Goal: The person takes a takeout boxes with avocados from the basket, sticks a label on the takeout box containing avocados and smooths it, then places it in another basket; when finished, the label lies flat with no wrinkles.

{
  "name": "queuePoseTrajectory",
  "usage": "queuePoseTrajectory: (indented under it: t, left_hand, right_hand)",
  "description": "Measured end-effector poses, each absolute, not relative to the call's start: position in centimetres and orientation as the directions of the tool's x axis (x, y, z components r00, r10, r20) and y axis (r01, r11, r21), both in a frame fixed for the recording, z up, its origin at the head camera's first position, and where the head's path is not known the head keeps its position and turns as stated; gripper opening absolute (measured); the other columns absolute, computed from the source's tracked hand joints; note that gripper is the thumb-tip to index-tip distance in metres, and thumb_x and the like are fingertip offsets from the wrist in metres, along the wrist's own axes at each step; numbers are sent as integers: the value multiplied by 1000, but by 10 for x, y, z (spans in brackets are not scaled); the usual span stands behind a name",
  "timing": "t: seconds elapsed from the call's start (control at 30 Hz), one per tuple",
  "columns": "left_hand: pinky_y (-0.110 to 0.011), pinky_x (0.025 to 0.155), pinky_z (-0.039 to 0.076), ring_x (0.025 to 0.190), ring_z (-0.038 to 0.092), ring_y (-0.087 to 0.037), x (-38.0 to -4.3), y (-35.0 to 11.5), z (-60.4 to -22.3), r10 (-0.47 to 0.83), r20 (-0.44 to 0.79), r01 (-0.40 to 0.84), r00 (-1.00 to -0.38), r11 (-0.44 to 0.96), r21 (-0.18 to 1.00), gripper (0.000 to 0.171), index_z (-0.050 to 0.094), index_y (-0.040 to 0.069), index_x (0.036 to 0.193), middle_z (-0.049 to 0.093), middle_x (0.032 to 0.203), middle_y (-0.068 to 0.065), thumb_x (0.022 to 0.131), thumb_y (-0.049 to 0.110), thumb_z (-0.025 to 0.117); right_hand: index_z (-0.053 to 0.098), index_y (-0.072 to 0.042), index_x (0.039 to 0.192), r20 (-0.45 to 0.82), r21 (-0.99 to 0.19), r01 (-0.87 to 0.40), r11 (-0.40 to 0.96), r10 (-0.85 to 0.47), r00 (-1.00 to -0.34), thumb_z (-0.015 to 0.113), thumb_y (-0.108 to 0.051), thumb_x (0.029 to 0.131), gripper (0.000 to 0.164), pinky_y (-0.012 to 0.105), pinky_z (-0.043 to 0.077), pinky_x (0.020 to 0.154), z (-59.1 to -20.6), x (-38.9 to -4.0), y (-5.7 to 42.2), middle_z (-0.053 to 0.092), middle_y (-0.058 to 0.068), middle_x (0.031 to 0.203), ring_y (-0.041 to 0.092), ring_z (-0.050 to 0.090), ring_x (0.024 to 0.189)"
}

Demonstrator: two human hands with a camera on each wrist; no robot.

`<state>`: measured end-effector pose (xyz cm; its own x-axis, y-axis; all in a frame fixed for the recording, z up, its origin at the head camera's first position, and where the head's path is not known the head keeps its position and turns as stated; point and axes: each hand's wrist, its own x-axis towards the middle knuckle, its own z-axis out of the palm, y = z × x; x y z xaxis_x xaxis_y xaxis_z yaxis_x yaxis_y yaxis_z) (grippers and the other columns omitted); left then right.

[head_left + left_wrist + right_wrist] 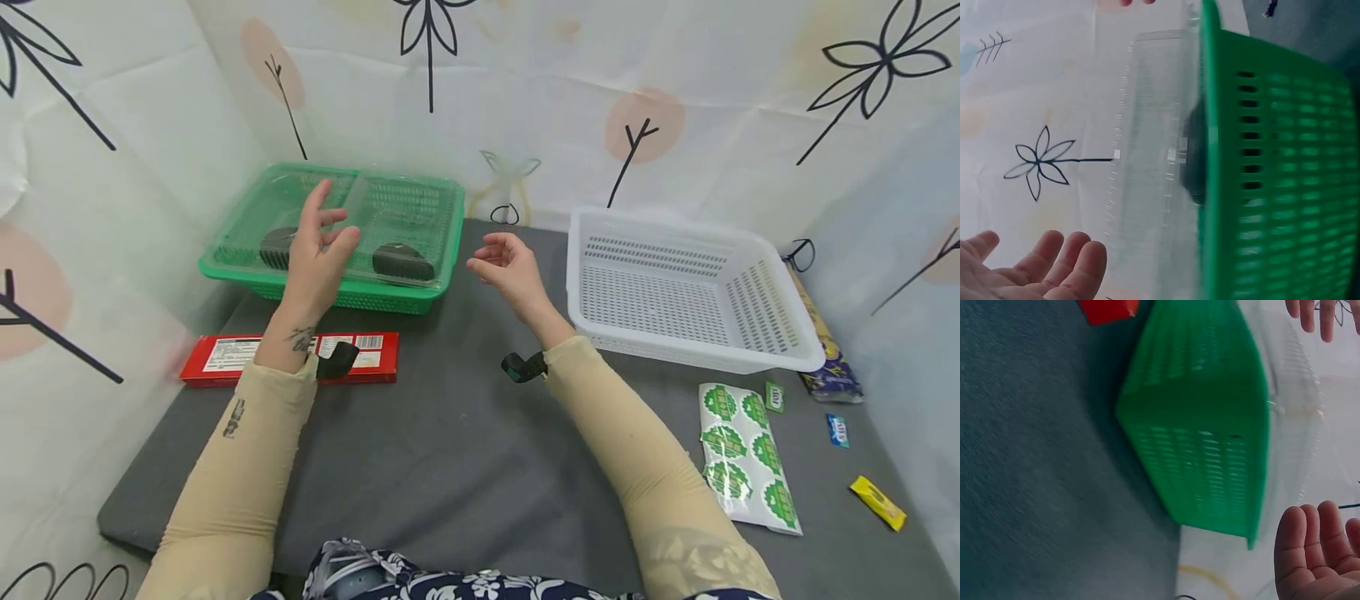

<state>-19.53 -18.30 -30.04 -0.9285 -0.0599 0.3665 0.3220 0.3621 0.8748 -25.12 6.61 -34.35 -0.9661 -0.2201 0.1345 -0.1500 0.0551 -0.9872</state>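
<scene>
In the head view my left hand (318, 250) is raised in front of the green basket (427, 302), its fingers apart and holding nothing. My right hand (513, 271) hovers right of that basket, with loosely bent fingers and nothing in them. Clear plastic containers (375, 200) stand in the basket, their tops rising above its rim. Two dark, ridged objects (402, 262) show through the plastic; their kind is unclear. The left wrist view has the left fingers (1079, 269) beside the clear plastic, apart from it. Relaxed right fingers (1325, 534) appear in the right wrist view.
A red box (384, 358) lies before the green basket. At the right stands a white basket (588, 333), with a purple and gold packet (834, 379) beside it. A sheet of green stickers (750, 458), small green and blue packets and a yellow packet (877, 503) lie nearer.
</scene>
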Motion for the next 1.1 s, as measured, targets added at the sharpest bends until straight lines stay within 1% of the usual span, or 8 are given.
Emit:
queuePoseTrajectory:
  t: [0.13, 0.23, 0.37, 0.5, 0.67, 0.77, 0.9, 1.1]
  left_hand:
    - [-35, 78, 38, 93, 49, -26, -183, -188, -323, -166, 378, 316, -911, 311, 897, 55, 20, 34, 135, 43, 120, -15, 85, 36, 42]
    - [-30, 75, 40, 86, 49, -25, -176, -190, -338, -233, 365, 314, -901, 230, 921, 56, 21, 31, 136, 44, 113, -19, 85, 34, 44]
    - [-31, 74, 42, 81, 50, -23, -170, -192, -355, -316, 315, 286, -895, 137, 948, 58, 23, 26, 136, 47, 98, -10, 85, 30, 49]
    - [-27, 71, 46, 73, 51, -21, -168, -194, -369, -376, 242, 200, -894, 148, 969, 60, 22, 23, 137, 47, 87, -2, 85, 31, 52]
    - [-28, 72, 48, 73, 53, -20, -170, -197, -382, -394, 166, 98, -904, 187, 977, 64, 18, 25, 137, 47, 89, -2, 84, 37, 52]
    - [-30, 74, 48, 74, 53, -21, -172, -198, -387, -398, 143, 83, -906, 164, 983, 64, 18, 26, 137, 46, 90, -2, 84, 36, 53]
    - [-27, 72, 48, 74, 53, -20, -174, -197, -392, -404, 136, 81, -905, 149, 985, 65, 19, 26, 137, 45, 88, -2, 83, 36, 54]
    - [-24, 64, 49, 69, 53, -19, -175, -190, -392, -423, 160, 106, -892, 147, 983, 63, 21, 24, 136, 48, 84, -2, 83, 34, 54]
  right_hand:
    - [47, -4, 114, 109, -991, -124, 52, -230, -967, 64, -8, 77, 41, 36, 48, 74, -359, -248, 59, 54, 10, 98, 18, 54, 86]
    - [46, -3, 114, 96, -992, -111, 51, -233, -968, 64, -8, 78, 40, 37, 48, 74, -365, -246, 57, 54, 12, 99, 17, 54, 84]
    - [46, -4, 114, 77, -995, -88, 39, -238, -968, 64, -8, 78, 41, 41, 47, 76, -369, -244, 55, 54, 14, 101, 17, 53, 84]
    - [45, -4, 115, 65, -997, -72, 22, -241, -968, 64, -8, 78, 42, 46, 44, 79, -371, -242, 53, 53, 15, 102, 19, 53, 85]
    - [44, -5, 116, 13, -1000, -16, 13, -232, -973, 63, -8, 78, 43, 48, 44, 79, -377, -242, 49, 55, 13, 101, 19, 55, 86]
    - [43, -4, 119, -45, -999, 45, 5, -241, -969, 62, -7, 79, 44, 46, 45, 78, -382, -242, 44, 56, 14, 102, 17, 56, 84]
    - [42, 0, 122, -94, -994, 105, -23, -285, -954, 61, -4, 79, 47, 44, 46, 77, -389, -243, 35, 56, 16, 103, 16, 57, 81]
    - [42, -4, 120, -131, -983, 162, -87, -284, -950, 60, 0, 79, 45, 49, 43, 81, -393, -245, 25, 60, 17, 98, 28, 60, 85]
